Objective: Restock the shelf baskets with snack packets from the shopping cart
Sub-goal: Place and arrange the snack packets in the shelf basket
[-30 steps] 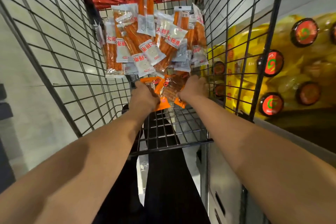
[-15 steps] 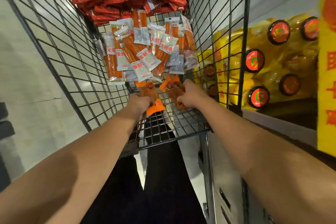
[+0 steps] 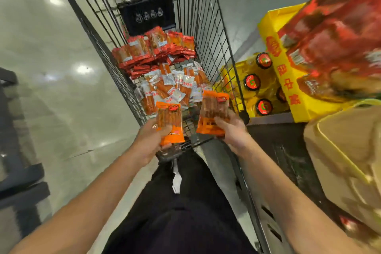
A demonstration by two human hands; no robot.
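Above the cart point(image 3: 216, 33) – each hand, left point(image 3: 151, 140) and right point(image 3: 233, 132), grips orange packets point(image 3: 170, 121)

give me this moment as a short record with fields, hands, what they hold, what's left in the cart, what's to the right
left hand: left hand grips an orange snack packet, held upright
right hand: right hand grips a small stack of orange packets
position: both held above the near end of the shopping cart
cart, middle: pile of clear-and-white packets
cart, far end: heap of red packets
right of cart: yellow box and red-capped bottles, blurred
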